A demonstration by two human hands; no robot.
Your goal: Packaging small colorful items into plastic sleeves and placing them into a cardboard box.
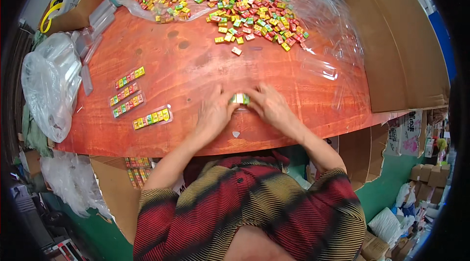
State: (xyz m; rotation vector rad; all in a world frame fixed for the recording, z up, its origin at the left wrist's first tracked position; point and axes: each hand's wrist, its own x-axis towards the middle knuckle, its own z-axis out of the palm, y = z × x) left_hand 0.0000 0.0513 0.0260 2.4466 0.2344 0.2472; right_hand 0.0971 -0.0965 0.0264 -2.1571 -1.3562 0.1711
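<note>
Small row of candies, green and yellow, sits on the red wooden table near the front edge, center of the scene. Both hands are pressed on it from either side. Left hand touches the row's left end, fingers close together and curled in toward the candies. Right hand touches the right end, fingers bent around the row, thumb side toward the candies. Both hands are motion-blurred, so the exact grip on single pieces cannot be told. A thin clear sleeve seems to lie under the row, hard to tell.

Left of the hands, four filled clear packs lie on the table, each holding a line of mixed-colour candies, well apart from the hands. Further left, a big clear plastic bag hangs over the table's left edge. Clear empty trays are stacked at the far left.

Far side of the table: a loose pile of candies, red, green, yellow, orange, partly spilling out of a clear plastic sheet. One stray candy lies between the pile and the hands.

Right side: a large cardboard box flap stands against the table edge. An empty clear sleeve lies right of the hands.
</note>
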